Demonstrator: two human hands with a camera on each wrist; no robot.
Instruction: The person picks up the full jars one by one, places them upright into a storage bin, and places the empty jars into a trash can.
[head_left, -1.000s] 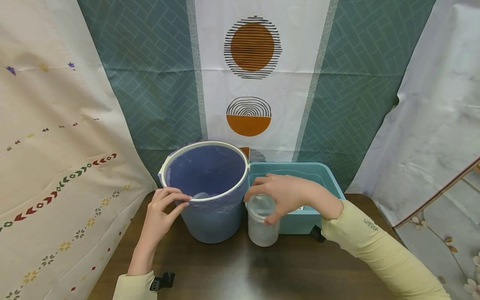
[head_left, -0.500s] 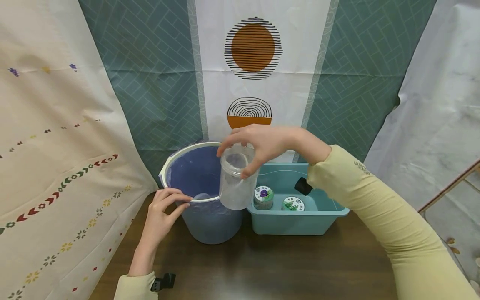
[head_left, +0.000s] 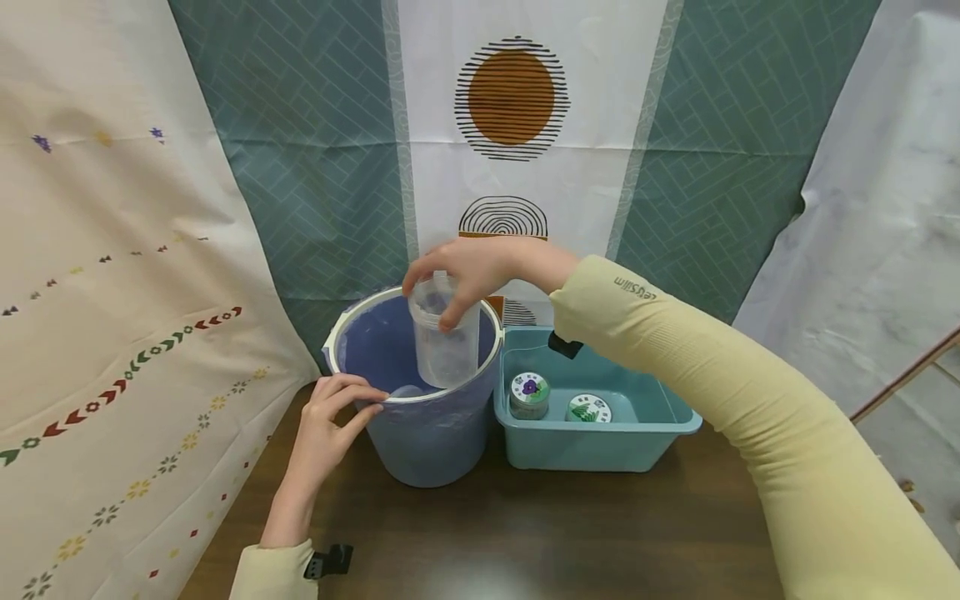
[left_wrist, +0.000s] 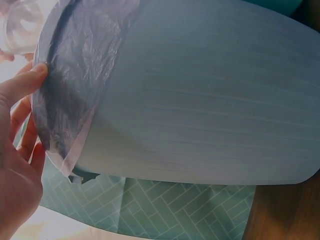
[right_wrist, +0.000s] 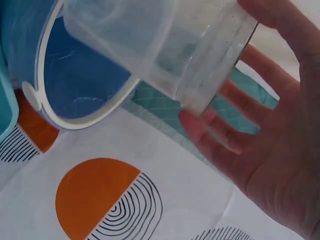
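Observation:
A clear plastic jar (head_left: 447, 354) hangs upright over the mouth of a blue bucket (head_left: 427, 450), its lower end just inside the white rim. My right hand (head_left: 480, 267) grips the jar round its top, thumb on one side and fingers on the other, as the right wrist view also shows on the jar (right_wrist: 165, 45). My left hand (head_left: 326, 429) pinches the near left rim of the bucket. Thin clear plastic film (left_wrist: 90, 55) folds over that rim in the left wrist view. Inside the bucket lies a pale rounded thing (head_left: 406, 392), mostly hidden.
Right of the bucket stands a teal basin (head_left: 577, 450). It holds a round tin with a purple flower lid (head_left: 529, 395) and another with a green leaf lid (head_left: 588, 408). Patterned cloth (head_left: 330, 150) hangs behind. A brown table (head_left: 525, 533) lies in front.
My right hand has lifted the jar off the table in front of the basin and carried it up and left over the bucket. The left hand stays on the rim.

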